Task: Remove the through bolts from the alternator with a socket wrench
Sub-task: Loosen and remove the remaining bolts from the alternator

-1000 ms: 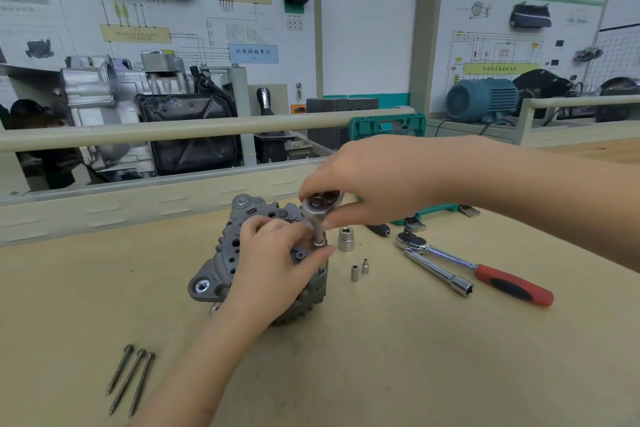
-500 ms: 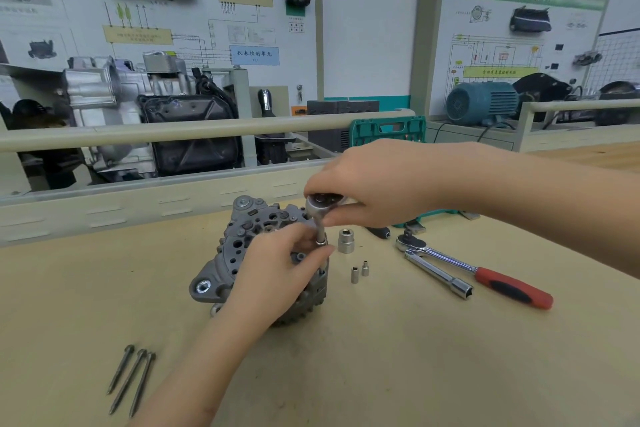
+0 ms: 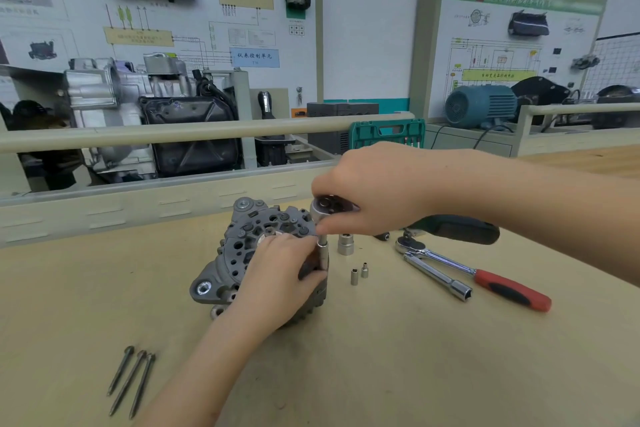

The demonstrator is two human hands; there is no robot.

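Observation:
A grey alternator (image 3: 242, 253) stands on the wooden bench at centre. My right hand (image 3: 377, 187) grips the head of a socket wrench (image 3: 327, 206), whose dark handle (image 3: 457, 229) sticks out to the right. Its chrome socket (image 3: 322, 253) points down at the alternator's right edge. My left hand (image 3: 280, 277) lies over the alternator's front and pinches that socket. The bolt under the socket is hidden. Three removed through bolts (image 3: 131, 380) lie side by side at the front left.
Right of the alternator sit one large loose socket (image 3: 345, 244) and two small ones (image 3: 359, 273). A second ratchet with a red handle (image 3: 509, 289) and an extension bar (image 3: 438, 276) lie further right. A green tool case (image 3: 386, 132) stands behind, past the bench rail.
My right hand has turned the wrench a little, and its dark handle now shows on the right. My left hand stays on the socket and alternator.

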